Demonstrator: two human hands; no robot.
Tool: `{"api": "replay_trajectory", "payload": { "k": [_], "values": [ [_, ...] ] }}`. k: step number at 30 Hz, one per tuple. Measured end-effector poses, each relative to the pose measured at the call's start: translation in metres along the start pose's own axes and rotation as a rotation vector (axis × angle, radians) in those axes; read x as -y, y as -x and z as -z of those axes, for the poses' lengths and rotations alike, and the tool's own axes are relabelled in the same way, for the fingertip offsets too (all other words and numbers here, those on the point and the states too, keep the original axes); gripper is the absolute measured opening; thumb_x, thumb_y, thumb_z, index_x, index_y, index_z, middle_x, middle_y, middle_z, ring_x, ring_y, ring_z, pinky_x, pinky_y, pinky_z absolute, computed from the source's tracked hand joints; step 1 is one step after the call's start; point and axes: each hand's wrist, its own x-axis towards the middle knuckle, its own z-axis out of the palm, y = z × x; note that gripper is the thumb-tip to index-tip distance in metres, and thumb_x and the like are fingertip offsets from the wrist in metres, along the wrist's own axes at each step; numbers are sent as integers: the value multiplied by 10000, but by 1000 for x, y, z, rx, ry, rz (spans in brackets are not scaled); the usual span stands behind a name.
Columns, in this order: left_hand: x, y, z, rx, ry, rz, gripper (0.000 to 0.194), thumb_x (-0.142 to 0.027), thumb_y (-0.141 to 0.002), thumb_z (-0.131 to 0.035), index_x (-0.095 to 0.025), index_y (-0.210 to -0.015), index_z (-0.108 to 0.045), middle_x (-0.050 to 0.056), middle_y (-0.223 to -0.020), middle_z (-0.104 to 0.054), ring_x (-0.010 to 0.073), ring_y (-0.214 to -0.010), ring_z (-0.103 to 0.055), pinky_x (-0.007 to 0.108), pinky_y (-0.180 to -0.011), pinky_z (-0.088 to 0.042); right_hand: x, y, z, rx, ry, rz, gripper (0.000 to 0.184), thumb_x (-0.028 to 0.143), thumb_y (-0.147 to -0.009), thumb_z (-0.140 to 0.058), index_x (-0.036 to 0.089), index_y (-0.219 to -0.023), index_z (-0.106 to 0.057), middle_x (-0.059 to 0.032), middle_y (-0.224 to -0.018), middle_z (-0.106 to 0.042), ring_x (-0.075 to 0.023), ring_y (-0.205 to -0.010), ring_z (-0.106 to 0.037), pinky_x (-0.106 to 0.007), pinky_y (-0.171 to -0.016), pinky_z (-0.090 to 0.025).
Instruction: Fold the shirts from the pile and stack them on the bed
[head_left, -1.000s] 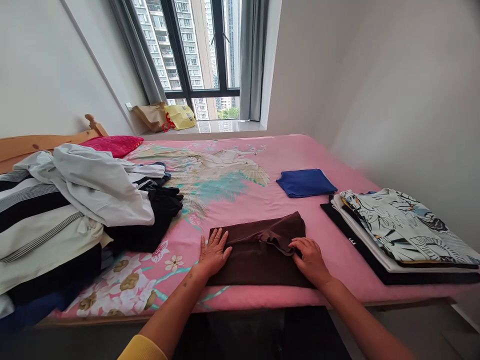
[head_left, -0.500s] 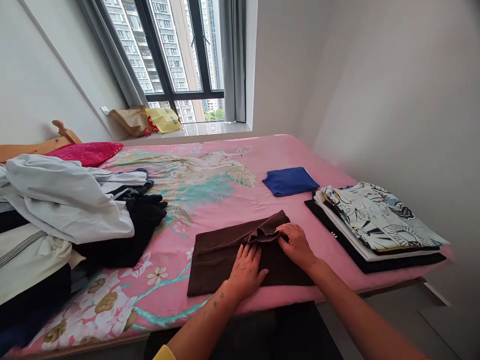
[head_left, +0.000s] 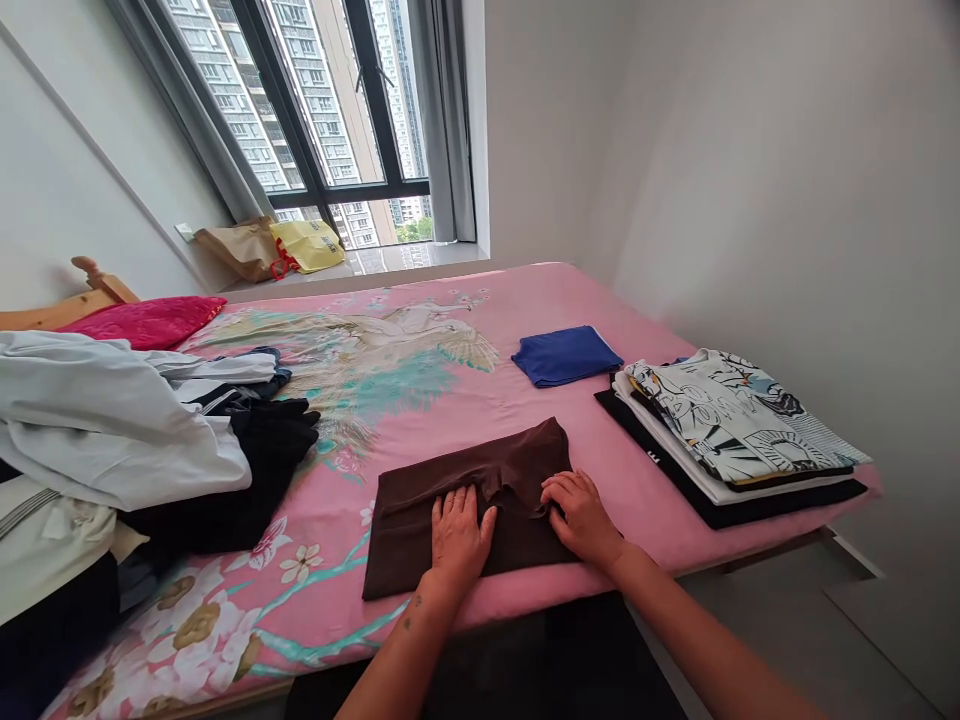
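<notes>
A folded dark brown garment (head_left: 405, 540) lies near the front edge of the bed, with a rumpled flap across its middle. My left hand (head_left: 459, 535) rests flat on it, fingers stretched and thumb out to the side. At the garment's right part, my right hand (head_left: 589, 515) has its fingers bent and pinches the edge of the loose flap. Its exact kind is unclear from the folds. Beyond it lies a folded blue cloth item (head_left: 566, 355).
To the right stands a stack of folded clothes, topped by a white printed shirt (head_left: 735, 410). Heaped loose clothes with a white garment (head_left: 127, 420) fill the left side. A red pillow (head_left: 150, 318) and bags, one yellow (head_left: 309, 245), are farther back on the pink bedsheet (head_left: 540, 290).
The bunched flap of the brown garment has been drawn down and flattened somewhat. My left hand has shifted left on the fabric, and my right hand has come lower. The view has turned slightly right.
</notes>
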Motion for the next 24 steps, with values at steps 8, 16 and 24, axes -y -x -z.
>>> {"api": "replay_trajectory", "payload": {
  "k": [8, 16, 24],
  "values": [
    [-11, -8, 27, -160, 153, -45, 184, -356, -846, -512, -218, -954, -569, 77, -1031, -590, 239, -1011, -521, 408, -891, -381, 19, -6, 4, -61, 70, -54, 151, 344, -782, -575, 213, -858, -570, -42, -877, -603, -219, -921, -493, -437, -1008, -228],
    [-18, -31, 28, 36, 37, -86, 199, -178, -749, -550, -255, -904, -648, 39, -928, -623, 234, -946, -540, 431, -863, -367, 20, -7, 3, -41, 193, -95, 97, 177, -774, -522, 220, -832, -586, -30, -777, -612, -205, -839, -502, -420, -975, -225],
    [-31, -37, 33, 127, 44, -342, 770, -459, -635, -680, -225, -1321, -420, 121, -1417, -395, 318, -1328, -299, 545, -1106, -132, 17, -6, 11, -88, 158, -117, 77, 206, -802, -511, 208, -796, -588, -18, -721, -627, -176, -754, -524, -359, -853, -266]
  ]
}}
